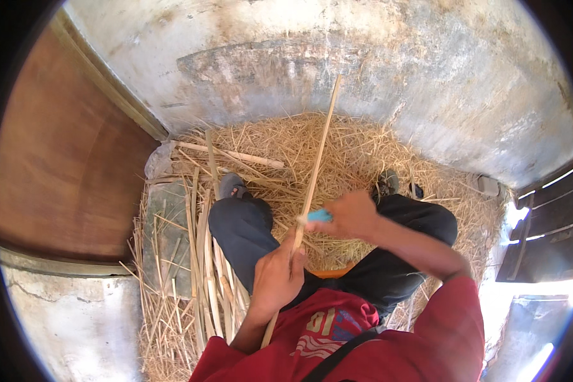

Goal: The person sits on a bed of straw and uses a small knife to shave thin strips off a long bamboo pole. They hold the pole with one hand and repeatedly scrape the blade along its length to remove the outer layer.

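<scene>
Our left hand [279, 275] grips a pale slender strip [319, 156] slanting up past it; just beyond, our right hand [350, 216] clasps a blue-handled tool [319, 216], its end blurred at the strip. A slip toward us could nick our left hand.

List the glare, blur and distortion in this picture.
Head view: white glare around the dark slatted panel at right; head view: apparent motion blur on the blue object in the right hand; head view: fisheye bowing of the brown panel at left, with black corners.
</scene>
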